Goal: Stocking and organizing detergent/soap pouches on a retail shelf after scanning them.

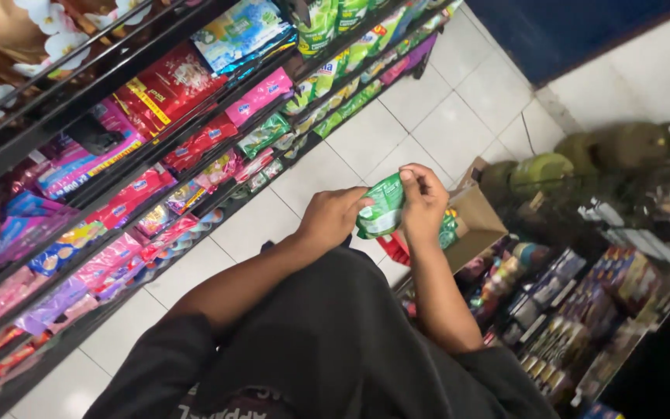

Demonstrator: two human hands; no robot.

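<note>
While the person stands in a shop aisle, both hands hold one small green pouch [382,206] out in front of the body. The left hand [333,217] has its grip closed on the left side of the pouch, with the fingers curled around its edge. The right hand [423,203] has its grip closed on the top right of the pouch, pinching it between thumb and fingers. The pouch is up in the air, above the floor [397,132], touching only the two hands. It is green with a white patch.

Just behind the right hand sits a brown box [477,221] on the floor. More green pouches [450,230] peek out of it, right next to the right wrist. Something red [394,250] lies under the box edge.

On the left runs a long black rack [129,167] with many shelves. It is full of soft packs in pink, red, purple, blue and green. The green packs are at the far end of the rack, well away from the hands.

On the right is a glass case [622,256] with small boxes and bottles inside. Green gas tanks [583,159] stand on the floor behind it, near a white wall with a blue part. The floor has big white tiles. The person wears a dark shirt [327,349].
</note>
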